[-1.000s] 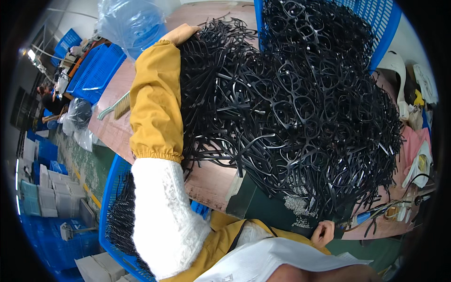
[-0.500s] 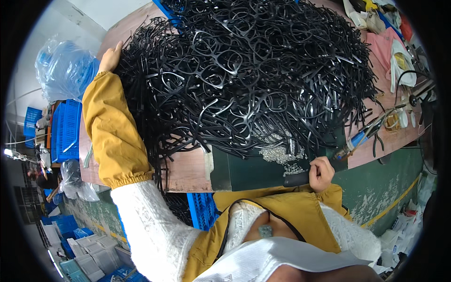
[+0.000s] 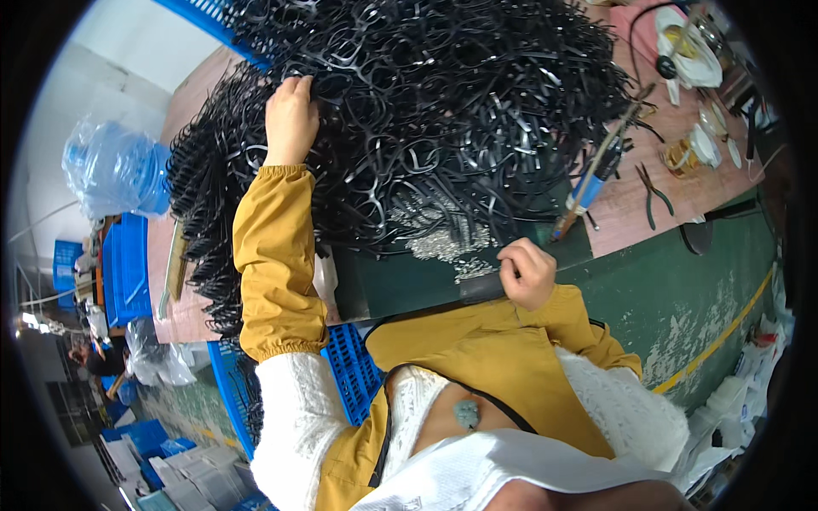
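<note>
A large heap of black eyeglass frames point(image 3: 409, 94) covers much of the table. My left hand point(image 3: 291, 119) reaches into the upper left part of the heap, its fingers together and curled onto an eyeglass frame; the fingertips are partly lost against the black. At the near edge of the table my right hand point(image 3: 528, 271) is curled closed, and what it may hold is hidden. Beside it, small shiny metal pieces point(image 3: 443, 243) lie scattered on a dark green mat point(image 3: 375, 285). A blue-handled tool point(image 3: 588, 192) rests to the right of the heap.
Pliers point(image 3: 653, 196) and a small jar point(image 3: 679, 157) are on the table's right side. A blue basket point(image 3: 221, 30) borders the heap at the back. Blue crates point(image 3: 126, 264) and a plastic-wrapped blue bundle point(image 3: 119, 170) stand left of the table.
My left hand has moved from the heap's left edge rightward onto the heap. Frames on the left side now lie spread differently. My right hand stays closed near the table edge. The view has shifted.
</note>
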A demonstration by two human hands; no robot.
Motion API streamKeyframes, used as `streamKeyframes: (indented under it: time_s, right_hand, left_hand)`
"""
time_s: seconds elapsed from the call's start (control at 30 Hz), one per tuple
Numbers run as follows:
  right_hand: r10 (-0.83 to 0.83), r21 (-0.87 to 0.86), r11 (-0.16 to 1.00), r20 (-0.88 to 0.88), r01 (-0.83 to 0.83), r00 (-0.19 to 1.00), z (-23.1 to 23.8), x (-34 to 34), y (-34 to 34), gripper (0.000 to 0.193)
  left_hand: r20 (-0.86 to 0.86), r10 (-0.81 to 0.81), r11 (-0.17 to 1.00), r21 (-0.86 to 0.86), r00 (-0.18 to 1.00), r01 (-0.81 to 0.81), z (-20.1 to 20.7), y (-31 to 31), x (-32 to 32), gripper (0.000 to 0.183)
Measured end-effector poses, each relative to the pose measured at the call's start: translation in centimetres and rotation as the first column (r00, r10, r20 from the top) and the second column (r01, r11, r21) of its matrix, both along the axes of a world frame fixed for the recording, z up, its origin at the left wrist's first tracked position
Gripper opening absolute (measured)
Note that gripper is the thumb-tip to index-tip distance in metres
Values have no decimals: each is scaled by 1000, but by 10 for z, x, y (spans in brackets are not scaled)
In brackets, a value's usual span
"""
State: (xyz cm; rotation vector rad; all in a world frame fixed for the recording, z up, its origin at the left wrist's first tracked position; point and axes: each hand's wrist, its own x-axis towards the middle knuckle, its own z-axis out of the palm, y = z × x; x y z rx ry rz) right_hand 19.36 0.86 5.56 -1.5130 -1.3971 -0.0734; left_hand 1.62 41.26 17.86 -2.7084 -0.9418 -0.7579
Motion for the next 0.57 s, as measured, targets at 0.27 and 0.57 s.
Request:
streamKeyframes:
  time_s: [0.27, 0.57]
  right_hand:
    - [256, 96, 966, -235, -240, 938, -2, 25, -29, 13]
    - [-539, -346, 702, 315, 623, 782, -24, 300, 28, 57]
  left_hand:
    - [-203, -253, 966, -102, 946, 236, 46, 19, 45, 48]
    - [99, 173, 979, -124, 980, -160, 51, 9, -11, 27]
